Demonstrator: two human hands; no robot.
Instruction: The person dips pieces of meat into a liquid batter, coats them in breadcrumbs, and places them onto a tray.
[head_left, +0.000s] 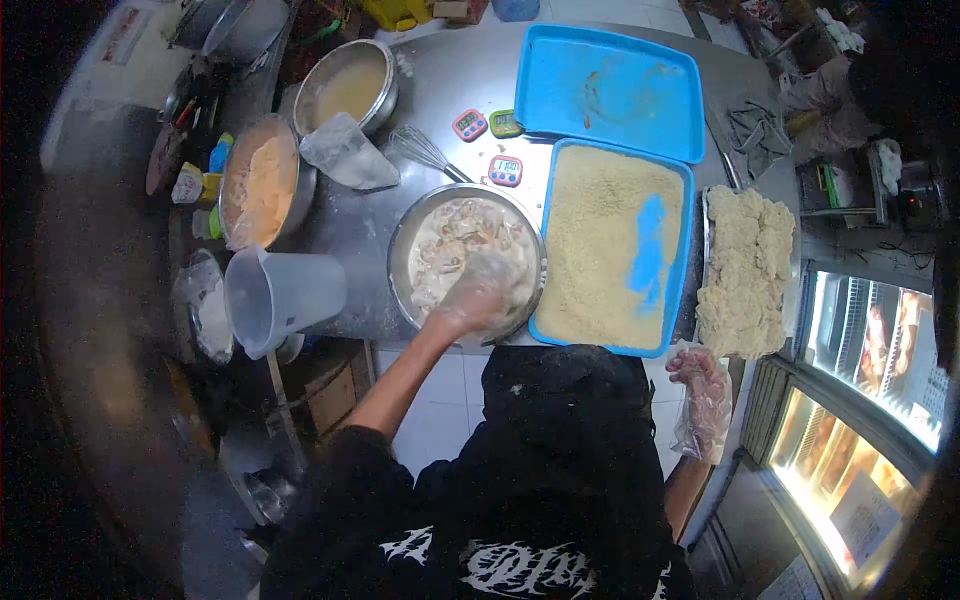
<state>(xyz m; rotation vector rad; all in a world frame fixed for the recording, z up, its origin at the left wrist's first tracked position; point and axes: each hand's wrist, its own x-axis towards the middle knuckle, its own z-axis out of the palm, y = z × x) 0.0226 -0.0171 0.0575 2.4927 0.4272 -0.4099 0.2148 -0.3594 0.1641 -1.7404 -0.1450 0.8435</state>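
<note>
My left hand, in a thin clear plastic glove, reaches into a round metal bowl. The bowl holds pieces of what looks like raw meat in whitish batter. My fingertips are sunk among the pieces, so their grip is hidden. Beyond the table edge on the right, my right hand hangs in a loose plastic glove, fingers slightly curled, with nothing seen in it. Between the hands lies a blue tray of pale breadcrumbs, its blue bottom bare in one streak. Coated pieces fill a tray at the right.
A second blue tray borders the crumb tray. Timers and a whisk lie behind the bowl. To the left are a plastic jug, a bag of white powder, a bowl of orange powder and a liquid-filled bowl.
</note>
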